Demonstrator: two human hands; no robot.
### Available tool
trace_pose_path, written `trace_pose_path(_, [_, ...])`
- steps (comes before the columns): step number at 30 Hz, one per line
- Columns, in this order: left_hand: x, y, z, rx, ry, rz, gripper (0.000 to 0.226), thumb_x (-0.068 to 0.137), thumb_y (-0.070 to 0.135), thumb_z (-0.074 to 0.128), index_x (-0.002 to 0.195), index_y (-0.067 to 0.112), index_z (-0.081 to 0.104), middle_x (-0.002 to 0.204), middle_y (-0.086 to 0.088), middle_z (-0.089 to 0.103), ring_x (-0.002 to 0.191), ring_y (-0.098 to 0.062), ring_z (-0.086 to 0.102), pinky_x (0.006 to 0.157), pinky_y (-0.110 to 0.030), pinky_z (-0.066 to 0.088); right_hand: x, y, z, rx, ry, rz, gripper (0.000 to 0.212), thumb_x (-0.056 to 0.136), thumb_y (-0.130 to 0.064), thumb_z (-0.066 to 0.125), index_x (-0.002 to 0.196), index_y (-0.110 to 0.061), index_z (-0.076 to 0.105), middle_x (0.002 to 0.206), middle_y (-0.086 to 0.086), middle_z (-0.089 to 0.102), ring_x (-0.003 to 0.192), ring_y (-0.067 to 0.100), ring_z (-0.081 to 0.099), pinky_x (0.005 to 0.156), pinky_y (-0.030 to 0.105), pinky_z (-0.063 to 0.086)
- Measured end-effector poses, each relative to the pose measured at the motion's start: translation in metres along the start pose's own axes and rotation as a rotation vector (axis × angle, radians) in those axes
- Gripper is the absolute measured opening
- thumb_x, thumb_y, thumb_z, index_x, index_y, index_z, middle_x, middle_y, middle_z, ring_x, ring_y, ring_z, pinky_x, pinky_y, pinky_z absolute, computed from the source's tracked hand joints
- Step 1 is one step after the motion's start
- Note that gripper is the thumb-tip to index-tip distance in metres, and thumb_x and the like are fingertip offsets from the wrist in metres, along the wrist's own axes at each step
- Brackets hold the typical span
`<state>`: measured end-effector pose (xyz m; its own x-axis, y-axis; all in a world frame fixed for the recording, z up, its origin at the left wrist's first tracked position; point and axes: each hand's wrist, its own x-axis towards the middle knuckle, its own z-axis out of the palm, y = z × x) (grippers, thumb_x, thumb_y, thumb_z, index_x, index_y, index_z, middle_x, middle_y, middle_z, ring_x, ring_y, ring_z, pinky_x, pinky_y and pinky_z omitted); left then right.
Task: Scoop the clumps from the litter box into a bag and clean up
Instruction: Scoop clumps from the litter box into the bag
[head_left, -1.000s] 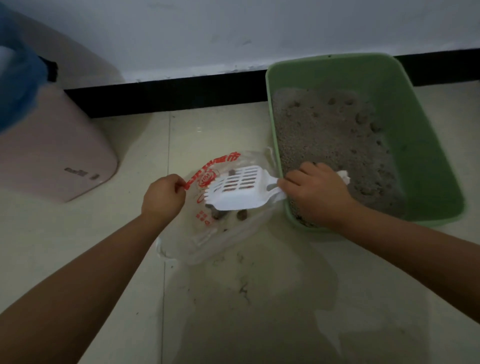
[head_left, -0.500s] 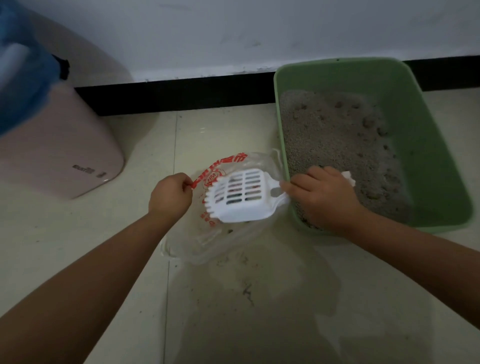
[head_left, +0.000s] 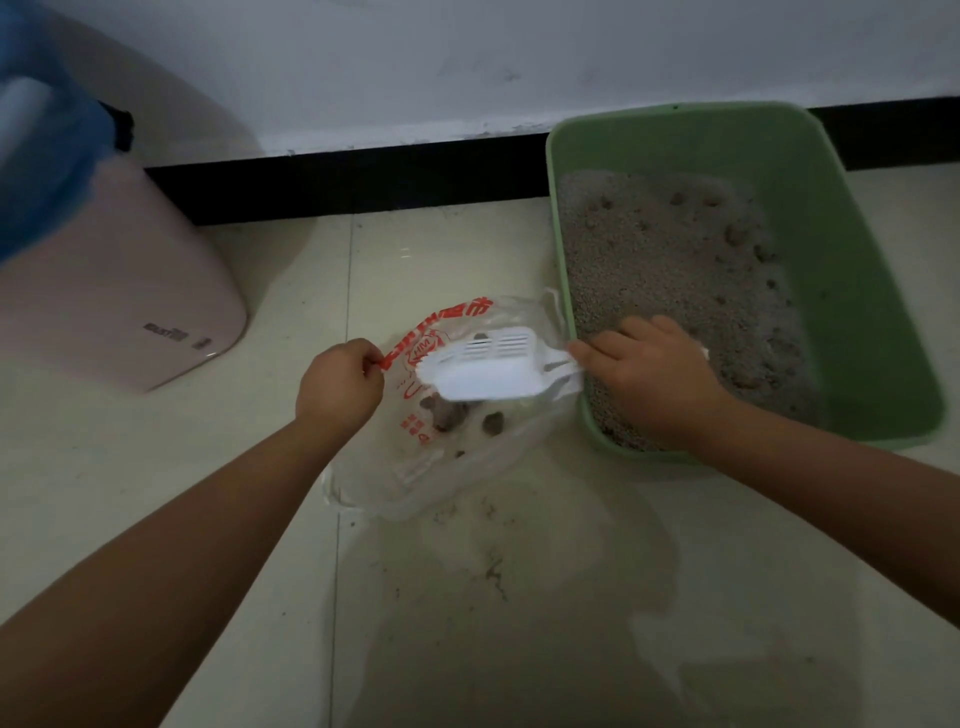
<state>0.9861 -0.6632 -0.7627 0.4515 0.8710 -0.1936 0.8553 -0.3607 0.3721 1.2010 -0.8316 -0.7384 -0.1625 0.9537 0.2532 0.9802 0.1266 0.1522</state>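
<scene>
A green litter box (head_left: 852, 291) holding grey litter (head_left: 660, 260) stands on the floor at the right. Left of it lies a clear plastic bag (head_left: 447, 467) with red print, and dark clumps (head_left: 452, 413) show inside it. My left hand (head_left: 337, 387) pinches the bag's rim and holds its mouth up. My right hand (head_left: 649, 379) grips the handle of a white slotted scoop (head_left: 488, 366). The scoop hangs over the bag's mouth, tilted with its far side raised.
A pink bin (head_left: 119, 291) with a blue liner (head_left: 36, 145) stands at the left. A black skirting board (head_left: 337, 176) and a white wall run along the back. Specks of litter (head_left: 493, 566) lie on the pale tiled floor in front of the bag.
The scoop has tipped from lying flat over the bag to tilted on its side, and more clumps show in the bag. My left hand has kept its hold on the rim.
</scene>
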Motion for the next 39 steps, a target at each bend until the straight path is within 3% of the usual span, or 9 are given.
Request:
trace_pose_path(4, [0.0, 0.002, -0.001, -0.027, 0.077, 0.043, 0.027, 0.09, 0.003, 0.046, 0.109, -0.001, 0.064, 0.11, -0.018, 0.064, 0.103, -0.031, 0.056, 0.08, -0.029, 0.039, 0.004, -0.002, -0.001, -0.068, -0.002, 0.001, 0.038, 0.068, -0.01, 0.041, 0.084, -0.011, 0.076, 0.06, 0.001, 0.067, 0.05, 0.02, 0.059, 0.058, 0.029, 0.02])
trace_pose_path(7, [-0.003, 0.01, -0.007, -0.17, 0.134, 0.173, 0.023, 0.091, 0.001, 0.049, 0.103, -0.001, 0.068, 0.105, -0.017, 0.065, 0.097, -0.027, 0.057, 0.08, -0.021, 0.036, 0.002, -0.003, -0.002, -0.067, -0.006, 0.008, 0.037, 0.068, -0.009, 0.042, 0.083, -0.01, 0.076, 0.059, 0.002, 0.067, 0.05, 0.021, 0.059, 0.058, 0.028, 0.019])
trace_pose_path(11, [-0.011, 0.023, -0.012, -0.318, -0.049, 0.42, 0.048, 0.081, 0.032, 0.042, 0.101, 0.0, 0.071, 0.099, -0.005, 0.063, 0.09, -0.01, 0.052, 0.077, 0.007, 0.03, 0.0, -0.003, 0.0, -0.056, -0.019, 0.014, 0.038, 0.068, -0.01, 0.041, 0.084, -0.01, 0.076, 0.06, 0.002, 0.068, 0.051, 0.021, 0.06, 0.058, 0.028, 0.019])
trace_pose_path(14, [-0.016, 0.027, -0.008, -0.341, -0.148, 0.43, 0.062, 0.075, 0.043, 0.034, 0.107, 0.003, 0.07, 0.102, 0.002, 0.057, 0.096, -0.006, 0.049, 0.081, 0.01, 0.026, 0.0, -0.005, 0.005, -0.037, -0.008, -0.004, 0.041, 0.067, -0.01, 0.039, 0.084, -0.01, 0.076, 0.06, 0.002, 0.067, 0.05, 0.02, 0.059, 0.059, 0.028, 0.023])
trace_pose_path(18, [-0.016, 0.027, 0.001, -0.289, -0.171, 0.385, 0.053, 0.08, 0.033, 0.038, 0.114, 0.004, 0.066, 0.116, -0.01, 0.061, 0.102, -0.011, 0.049, 0.079, 0.004, 0.028, 0.002, -0.005, 0.012, -0.003, -0.022, -0.023, 0.045, 0.065, -0.008, 0.036, 0.083, -0.011, 0.076, 0.058, 0.001, 0.066, 0.048, 0.019, 0.058, 0.05, 0.018, 0.041])
trace_pose_path(21, [-0.018, 0.025, 0.007, -0.272, -0.176, 0.393, 0.067, 0.076, 0.047, 0.031, 0.116, 0.005, 0.065, 0.117, -0.01, 0.06, 0.103, -0.013, 0.05, 0.084, -0.009, 0.029, 0.002, -0.004, 0.015, 0.003, -0.036, -0.034, 0.044, 0.066, -0.006, 0.036, 0.083, -0.01, 0.076, 0.058, 0.001, 0.066, 0.047, 0.019, 0.058, 0.049, 0.018, 0.041])
trace_pose_path(25, [-0.018, 0.026, 0.011, -0.237, -0.144, 0.377, 0.059, 0.082, 0.038, 0.03, 0.121, 0.006, 0.06, 0.121, -0.011, 0.059, 0.109, -0.022, 0.051, 0.086, -0.02, 0.032, 0.002, -0.003, 0.014, 0.005, -0.055, -0.043, 0.042, 0.066, -0.007, 0.038, 0.084, -0.011, 0.076, 0.058, 0.0, 0.066, 0.047, 0.019, 0.057, 0.048, 0.018, 0.04])
trace_pose_path(34, [-0.015, 0.023, 0.012, -0.091, -0.117, 0.508, 0.063, 0.084, 0.036, 0.023, 0.113, 0.0, 0.065, 0.104, -0.018, 0.062, 0.095, -0.03, 0.056, 0.08, -0.023, 0.033, 0.0, -0.003, 0.017, 0.004, -0.053, -0.016, 0.043, 0.066, -0.006, 0.038, 0.085, -0.01, 0.076, 0.06, 0.002, 0.067, 0.049, 0.02, 0.058, 0.049, 0.019, 0.042])
trace_pose_path(39, [-0.009, 0.027, 0.007, -0.128, 0.058, 0.377, 0.05, 0.09, 0.026, 0.029, 0.12, -0.001, 0.058, 0.115, -0.018, 0.06, 0.106, -0.028, 0.052, 0.085, -0.021, 0.031, 0.002, -0.002, 0.011, 0.055, -0.111, 0.142, 0.031, 0.062, -0.005, 0.048, 0.079, -0.007, 0.074, 0.06, 0.008, 0.065, 0.048, 0.024, 0.059, 0.045, 0.022, 0.044])
